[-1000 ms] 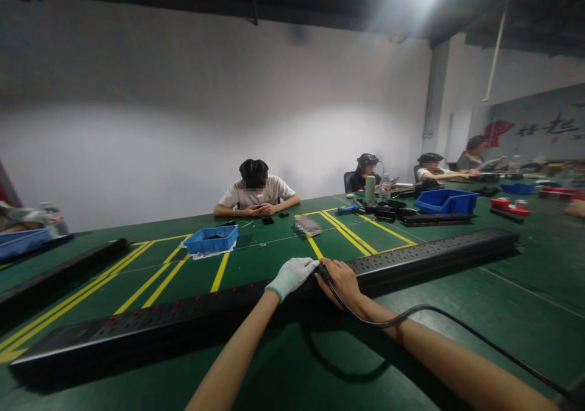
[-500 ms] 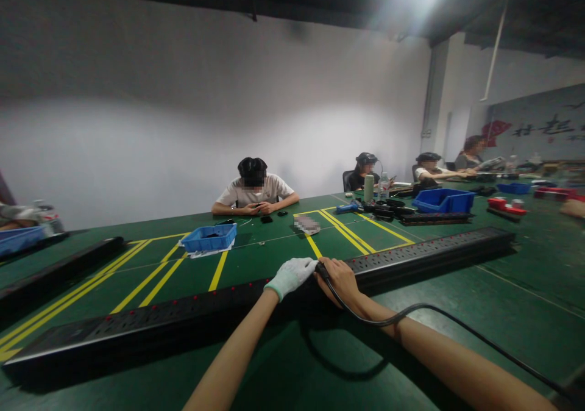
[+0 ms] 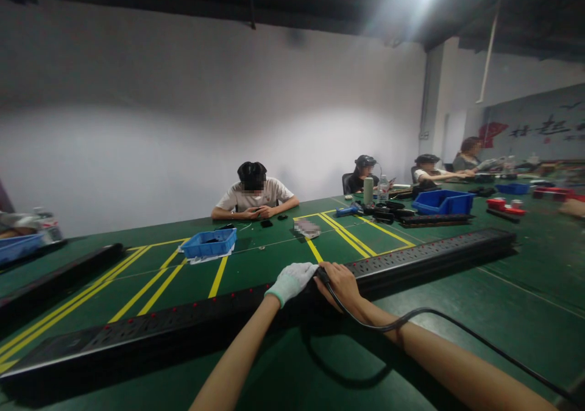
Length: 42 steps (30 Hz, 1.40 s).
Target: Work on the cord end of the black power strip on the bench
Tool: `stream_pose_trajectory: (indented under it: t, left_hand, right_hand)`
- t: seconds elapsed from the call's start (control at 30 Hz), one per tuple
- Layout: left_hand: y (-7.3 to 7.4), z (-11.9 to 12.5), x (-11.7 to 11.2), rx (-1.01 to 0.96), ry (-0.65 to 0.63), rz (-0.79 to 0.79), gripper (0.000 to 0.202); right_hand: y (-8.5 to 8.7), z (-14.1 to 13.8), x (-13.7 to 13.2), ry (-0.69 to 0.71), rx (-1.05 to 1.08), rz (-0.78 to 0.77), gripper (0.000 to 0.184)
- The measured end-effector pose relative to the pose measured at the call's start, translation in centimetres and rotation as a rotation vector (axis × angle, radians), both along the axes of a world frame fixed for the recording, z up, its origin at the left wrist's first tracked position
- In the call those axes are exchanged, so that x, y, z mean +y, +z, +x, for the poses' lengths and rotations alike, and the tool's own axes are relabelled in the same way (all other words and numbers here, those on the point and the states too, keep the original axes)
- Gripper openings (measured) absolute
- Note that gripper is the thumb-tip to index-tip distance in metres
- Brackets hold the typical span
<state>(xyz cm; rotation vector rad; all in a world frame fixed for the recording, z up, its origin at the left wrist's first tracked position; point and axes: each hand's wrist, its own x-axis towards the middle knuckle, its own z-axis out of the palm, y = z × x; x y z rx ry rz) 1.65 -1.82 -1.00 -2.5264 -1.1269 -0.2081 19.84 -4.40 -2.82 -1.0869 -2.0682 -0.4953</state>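
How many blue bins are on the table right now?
4: centre bin by the yellow lines, right bin near the bottles, far-right bin behind it, left-edge bin partly cut off. More may be hidden.

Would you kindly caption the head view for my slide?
Gloved left hand and bare right hand rest on a long black power strip, green table.

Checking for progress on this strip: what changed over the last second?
Nothing clearly moved. The gloved left hand and bare right hand stay on the long black power strip, the right one gripping the black cable where it meets the strip; nothing let go.
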Motion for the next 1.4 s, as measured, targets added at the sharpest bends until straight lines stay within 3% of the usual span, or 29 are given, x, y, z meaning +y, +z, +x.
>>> stream_pose_trajectory:
  t: [0.37, 0.9, 1.4]
  left_hand:
    - [0.33, 0.16, 0.48, -0.025, 0.004, -0.034, 0.028]
    - [0.14, -0.04, 0.96, -0.046, -0.050, -0.091, 0.029]
    - [0.52, 0.22, 0.14, -0.014, -0.044, -0.081, 0.031]
  right_hand:
    - [0.13, -0.03, -0.04, 0.022, 0.006, 0.021, 0.021]
    - [0.43, -0.44, -0.06, -0.055, 0.013, -0.034, 0.017]
    - [0.50, -0.48, -0.17, -0.099, -0.035, 0.016, 0.015]
